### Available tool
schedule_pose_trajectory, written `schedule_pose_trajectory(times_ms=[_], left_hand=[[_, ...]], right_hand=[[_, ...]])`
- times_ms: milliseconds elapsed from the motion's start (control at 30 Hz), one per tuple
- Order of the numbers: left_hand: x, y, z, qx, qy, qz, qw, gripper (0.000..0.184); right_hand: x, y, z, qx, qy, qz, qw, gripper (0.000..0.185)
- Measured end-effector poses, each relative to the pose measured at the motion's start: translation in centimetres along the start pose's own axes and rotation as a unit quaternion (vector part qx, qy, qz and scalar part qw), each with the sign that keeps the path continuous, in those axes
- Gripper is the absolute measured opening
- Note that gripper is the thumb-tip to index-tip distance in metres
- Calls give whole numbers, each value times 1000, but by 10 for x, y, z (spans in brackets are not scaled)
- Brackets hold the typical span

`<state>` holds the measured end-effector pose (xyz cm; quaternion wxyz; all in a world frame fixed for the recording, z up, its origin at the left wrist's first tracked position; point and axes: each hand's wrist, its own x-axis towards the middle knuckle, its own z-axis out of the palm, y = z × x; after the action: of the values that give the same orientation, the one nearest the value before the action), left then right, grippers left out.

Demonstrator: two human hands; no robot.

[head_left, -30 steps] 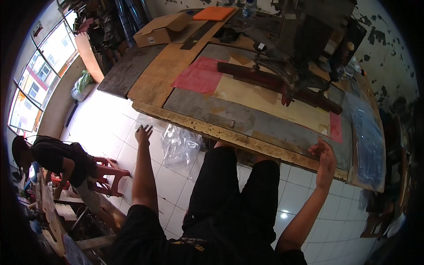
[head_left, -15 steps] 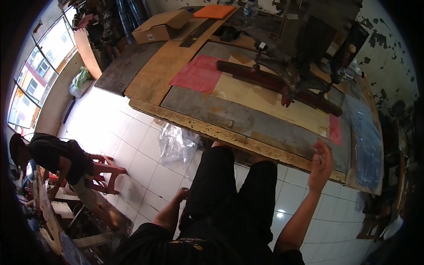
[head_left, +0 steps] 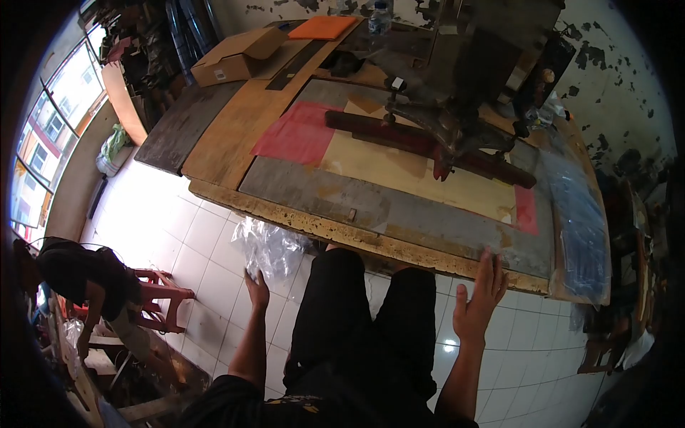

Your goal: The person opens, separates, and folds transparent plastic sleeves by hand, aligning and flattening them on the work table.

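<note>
My left hand (head_left: 257, 288) is raised over the tiled floor, left of my knees, with nothing in it and its fingers apart. My right hand (head_left: 479, 299) is held up at the front edge of the worktable (head_left: 399, 251), palm inward, thumb apart from the fingers, also empty. On the table a dark machine arm with a long dark red bar (head_left: 428, 146) lies above a yellow sheet (head_left: 407, 170). Pink sheets show at both ends, the larger pink sheet (head_left: 296, 135) on the left.
A cardboard box (head_left: 239, 57), an orange folder (head_left: 322, 27) and a bottle (head_left: 379, 20) are at the table's back. Clear plastic (head_left: 271, 246) lies below the front edge; bluish plastic (head_left: 581, 228) is at the right. A person (head_left: 89, 278) bends near a red stool (head_left: 163, 299).
My left hand dropped towards my lap, then came up and outward again. My right hand moved left and down from over the table, its fingers straightening. The view has shifted slightly.
</note>
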<state>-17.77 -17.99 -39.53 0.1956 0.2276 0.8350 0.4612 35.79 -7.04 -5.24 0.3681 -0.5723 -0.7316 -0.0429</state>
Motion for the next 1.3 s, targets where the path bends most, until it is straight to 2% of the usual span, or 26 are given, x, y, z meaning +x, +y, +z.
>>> schedule_pose_trajectory(times_ms=[67, 100, 133, 167, 200, 233, 267, 300, 367, 400, 467, 533, 600, 667, 700, 767, 867, 900, 933, 1033, 1100, 1133, 1200, 1233, 1267, 1300], left_hand=[[12, 77, 7, -47, 121, 102, 986, 72], [12, 121, 6, -52, 177, 140, 973, 70], [10, 165, 1, -57, 231, 177, 955, 68], [7, 203, -4, -68, 247, 231, 939, 69], [1, 237, -10, -78, 262, 283, 919, 70], [-9, 271, -18, -80, 261, 283, 920, 70], [-19, 304, -25, -73, 258, 369, 890, 71], [-26, 330, -31, -67, 254, 452, 853, 73], [-29, 364, -37, -58, 254, 513, 818, 75], [-30, 379, -39, -48, 252, 572, 779, 78], [-32, 405, -39, -42, 264, 591, 761, 77], [-28, 426, -34, -70, 253, 637, 725, 79], [-21, 434, -25, -78, 268, 648, 708, 78], [-12, 431, -12, -33, 173, 661, 729, 76], [-24, 444, -6, -12, 156, 621, 768, 76], [-23, 448, -11, -15, 123, 610, 783, 76], [-26, 449, -12, -1, 73, 584, 809, 74], [-26, 451, -11, 15, 62, 574, 816, 73], [-24, 451, -9, 11, 59, 578, 814, 73], [-23, 446, -8, 19, 50, 561, 826, 70], [-24, 445, -8, 12, 46, 555, 831, 68], [-24, 446, -7, 6, 37, 559, 828, 68], [-26, 448, -7, -17, 30, 553, 833, 65], [-25, 447, -8, 3, 30, 558, 829, 62], [-24, 447, -7, -4, 23, 565, 825, 62], [-23, 445, -6, 1, 29, 560, 828, 60]], right_hand=[[0, 3, -6, -13, -102, 23, 994, 76], [-3, 6, -6, -15, -99, 23, 995, 76], [-7, 9, -3, -4, -15, 11, 1000, 75], [-8, 11, -2, 6, 70, -3, 998, 74], [-6, 11, -3, 4, 71, -3, 997, 74], [-3, 12, -5, -110, -12, -17, 994, 73], [0, 12, -6, -222, -94, -29, 970, 72], [2, 12, -9, -224, -93, -29, 970, 72], [4, 10, -14, -142, -1, -31, 989, 68], [3, 12, -12, -143, -2, -30, 989, 68], [4, 18, -3, -41, -73, -10, 996, 66], [7, 18, -7, -31, -86, -9, 996, 67], [9, 19, -15, -21, -99, -7, 995, 69], [8, 20, -23, -155, -114, -40, 981, 75], [5, 20, -23, -157, -111, -39, 981, 75], [-2, 21, -21, -17, 122, -64, 990, 81], [-18, 47, -4, 5, 210, -123, 970, 81], [-21, 49, -2, -61, 136, -95, 984, 80], [-20, 50, -3, -93, -41, -65, 993, 81], [-18, 46, 5, -18, 10, -68, 997, 84], [-18, 37, -2, 83, 166, -67, 980, 89], [-14, 36, -9, 73, 170, -60, 981, 89], [-4, 36, -23, -157, -124, -24, 979, 88], [-6, 39, -23, -57, -81, -15, 995, 84], [-10, 47, -21, -63, -74, -8, 995, 84], [-11, 53, -19, -19, 31, -25, 999, 83]])
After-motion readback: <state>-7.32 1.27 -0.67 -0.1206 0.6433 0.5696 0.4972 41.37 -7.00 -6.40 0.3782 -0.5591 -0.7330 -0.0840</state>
